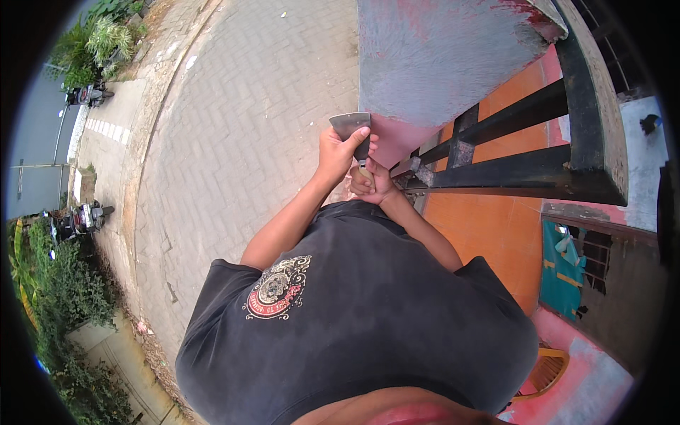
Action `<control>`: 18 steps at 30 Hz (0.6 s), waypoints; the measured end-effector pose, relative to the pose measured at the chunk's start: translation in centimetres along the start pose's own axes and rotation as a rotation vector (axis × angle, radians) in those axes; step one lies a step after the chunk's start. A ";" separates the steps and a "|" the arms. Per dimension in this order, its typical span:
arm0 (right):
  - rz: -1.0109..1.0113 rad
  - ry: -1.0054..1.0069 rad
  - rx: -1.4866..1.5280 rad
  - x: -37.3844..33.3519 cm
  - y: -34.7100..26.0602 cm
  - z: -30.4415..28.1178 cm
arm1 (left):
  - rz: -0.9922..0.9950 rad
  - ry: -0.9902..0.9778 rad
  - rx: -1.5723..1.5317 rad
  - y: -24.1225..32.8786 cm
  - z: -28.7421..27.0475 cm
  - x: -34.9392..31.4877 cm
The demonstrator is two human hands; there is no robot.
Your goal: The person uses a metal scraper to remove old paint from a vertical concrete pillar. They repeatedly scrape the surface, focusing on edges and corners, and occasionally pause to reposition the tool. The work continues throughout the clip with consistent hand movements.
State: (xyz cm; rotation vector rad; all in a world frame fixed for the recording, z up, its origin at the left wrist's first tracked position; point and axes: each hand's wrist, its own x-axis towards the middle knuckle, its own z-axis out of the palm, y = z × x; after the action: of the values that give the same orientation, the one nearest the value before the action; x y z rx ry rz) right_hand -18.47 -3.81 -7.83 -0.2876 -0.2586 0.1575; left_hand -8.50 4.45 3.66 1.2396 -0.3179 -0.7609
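Observation:
A scraper (348, 125) with a wide, dark flat blade and a pale handle is held in front of my chest, its blade edge pointing away from me. My left hand (336, 153) grips the blade from the left, with the thumb lying across its face. The fingers of my right hand (379, 185) are curled round the handle, just below and to the right. Close beyond both hands stands a wall or pillar (439, 60) with patchy grey, pink and red paint, apart from the blade.
A black railing (510, 177) runs along my right, above an orange tiled floor (482, 234). Grey paving (212, 142) stretches to the left. Motorbikes (83, 219) and green plants (78, 283) line the far left. A wooden chair (549, 372) shows at the lower right.

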 end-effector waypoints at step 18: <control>-0.044 0.069 -0.026 -0.9 -0.5 1.3 | 0.072 -0.022 -0.118 -0.2 0.7 -0.1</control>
State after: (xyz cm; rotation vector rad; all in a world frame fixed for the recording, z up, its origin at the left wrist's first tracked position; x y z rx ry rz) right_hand -19.67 -4.10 -6.72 -0.3127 -0.1981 0.1009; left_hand -9.03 3.96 3.72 1.1043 -0.3294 -0.7221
